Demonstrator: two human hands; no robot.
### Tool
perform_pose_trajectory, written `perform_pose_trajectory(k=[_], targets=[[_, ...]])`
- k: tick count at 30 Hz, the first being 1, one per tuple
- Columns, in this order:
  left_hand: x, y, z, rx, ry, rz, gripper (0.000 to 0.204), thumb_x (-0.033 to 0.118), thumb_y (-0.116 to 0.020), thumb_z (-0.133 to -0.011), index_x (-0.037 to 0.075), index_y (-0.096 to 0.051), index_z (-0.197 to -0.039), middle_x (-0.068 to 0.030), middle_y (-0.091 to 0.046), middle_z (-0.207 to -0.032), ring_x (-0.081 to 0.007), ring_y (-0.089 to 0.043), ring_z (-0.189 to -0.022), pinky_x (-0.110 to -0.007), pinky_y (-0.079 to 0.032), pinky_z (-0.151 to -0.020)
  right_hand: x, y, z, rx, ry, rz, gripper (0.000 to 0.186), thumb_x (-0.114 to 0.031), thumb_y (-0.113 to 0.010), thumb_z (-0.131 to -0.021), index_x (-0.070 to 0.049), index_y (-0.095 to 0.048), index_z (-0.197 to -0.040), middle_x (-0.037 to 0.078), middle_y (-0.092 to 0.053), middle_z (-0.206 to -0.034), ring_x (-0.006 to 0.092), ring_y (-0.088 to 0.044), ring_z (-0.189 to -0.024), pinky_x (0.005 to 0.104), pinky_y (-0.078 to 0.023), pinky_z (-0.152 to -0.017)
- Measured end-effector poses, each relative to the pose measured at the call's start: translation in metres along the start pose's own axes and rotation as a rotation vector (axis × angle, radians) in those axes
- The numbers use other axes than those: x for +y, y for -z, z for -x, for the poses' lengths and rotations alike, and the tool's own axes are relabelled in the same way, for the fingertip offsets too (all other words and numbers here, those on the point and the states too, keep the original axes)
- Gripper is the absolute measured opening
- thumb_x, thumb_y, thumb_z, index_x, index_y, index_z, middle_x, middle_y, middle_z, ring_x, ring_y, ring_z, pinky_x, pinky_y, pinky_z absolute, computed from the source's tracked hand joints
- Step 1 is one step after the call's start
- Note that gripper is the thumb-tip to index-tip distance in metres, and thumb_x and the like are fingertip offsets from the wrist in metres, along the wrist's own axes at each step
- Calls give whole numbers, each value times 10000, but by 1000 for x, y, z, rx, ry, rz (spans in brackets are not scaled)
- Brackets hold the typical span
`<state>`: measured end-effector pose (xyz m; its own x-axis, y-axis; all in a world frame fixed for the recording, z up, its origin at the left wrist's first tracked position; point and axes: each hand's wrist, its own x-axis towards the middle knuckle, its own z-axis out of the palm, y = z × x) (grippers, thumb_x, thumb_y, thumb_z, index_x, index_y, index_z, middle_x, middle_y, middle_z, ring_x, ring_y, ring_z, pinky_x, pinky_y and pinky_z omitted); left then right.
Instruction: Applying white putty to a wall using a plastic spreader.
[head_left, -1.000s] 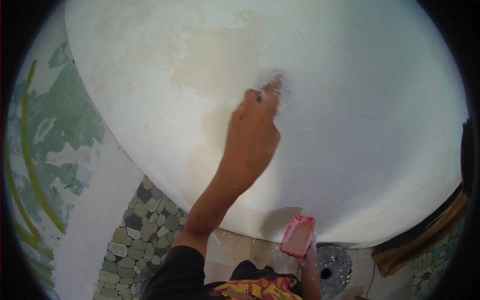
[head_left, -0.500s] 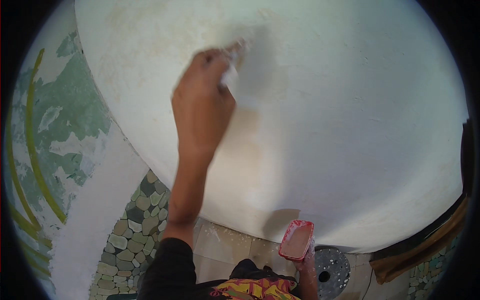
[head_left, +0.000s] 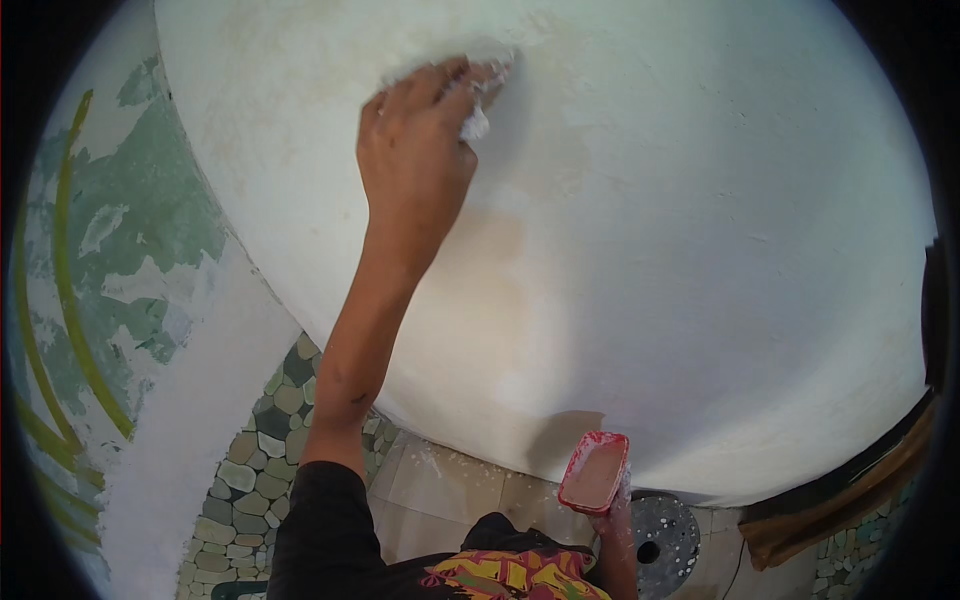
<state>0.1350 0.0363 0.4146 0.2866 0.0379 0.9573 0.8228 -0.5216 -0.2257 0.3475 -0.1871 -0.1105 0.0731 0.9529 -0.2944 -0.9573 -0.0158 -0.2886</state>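
Observation:
My left hand [head_left: 415, 130] reaches up with its back toward me, fingers curled over a crumpled white wad [head_left: 476, 124] that looks like a wet rag or thin plastic. It presses that wad against the upper part of a large, curved white wall [head_left: 650, 240]. Low down near the wall's bottom edge, my right hand [head_left: 615, 520] holds a small red-rimmed tub [head_left: 594, 472] from underneath. Pale pinkish-beige liquid or paste fills the tub, and white smears coat its rim. White splashes also mark my right hand and wrist.
On the left is a wall with patchy green paint [head_left: 150, 240] and yellow-green stripes. Below it runs a pebble-stone surface [head_left: 245, 490]. Tiles [head_left: 440, 480] speckled with white lie at the wall's foot. A grey round disc with a hole [head_left: 670, 545] lies beside my right hand. Brown trim [head_left: 800, 525] edges the lower right.
My left hand has moved slightly up the wall, and its forearm now leans farther left at the elbow. The tub in my right hand has hardly moved.

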Motion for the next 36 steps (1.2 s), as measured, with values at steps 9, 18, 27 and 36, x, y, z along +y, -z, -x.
perform_pose_trajectory(k=[9, 18, 27, 36], targets=[[-8, -13, 16, -18, -18, -31, 522, -91, -629, -712, 173, -717, -1154, -15, -661, -1247, -235, -601, -1181, -438, -441, -1012, 3, -8, -1, -55, -3, 9, 581, -497, -404, -1045, -75, -416, -1443, 159, -555, -1371, 349, -606, -1194, 544, -547, -970], [-8, -24, 6, 21, -21, -40, 589, -80, -668, -695, 206, -693, -1210, -3, -623, -1309, -233, -573, -1226, -483, -416, -1042, 7, -8, -7, -33, -37, 28, 584, -498, -416, -1040, -74, -418, -1441, 160, -559, -1365, 346, -615, -1184, 534, -558, -957], [-4, -29, 0, 62, 9, -84, 556, -55, -664, -720, 209, -698, -1209, 10, -630, -1293, -211, -583, -1209, -457, -396, -1054, 17, -20, 5, -41, -32, 55, 578, -505, -427, -1038, -87, -448, -1437, 137, -558, -1380, 321, -591, -1204, 502, -504, -1017], [4, -24, 5, -33, 54, 40, 538, -53, -660, -739, 209, -699, -1208, 2, -636, -1281, -201, -583, -1210, -438, -405, -1022, 16, -21, 2, -46, 14, 23, 594, -513, -425, -1036, -88, -430, -1451, 140, -551, -1385, 340, -577, -1222, 531, -502, -1015]])
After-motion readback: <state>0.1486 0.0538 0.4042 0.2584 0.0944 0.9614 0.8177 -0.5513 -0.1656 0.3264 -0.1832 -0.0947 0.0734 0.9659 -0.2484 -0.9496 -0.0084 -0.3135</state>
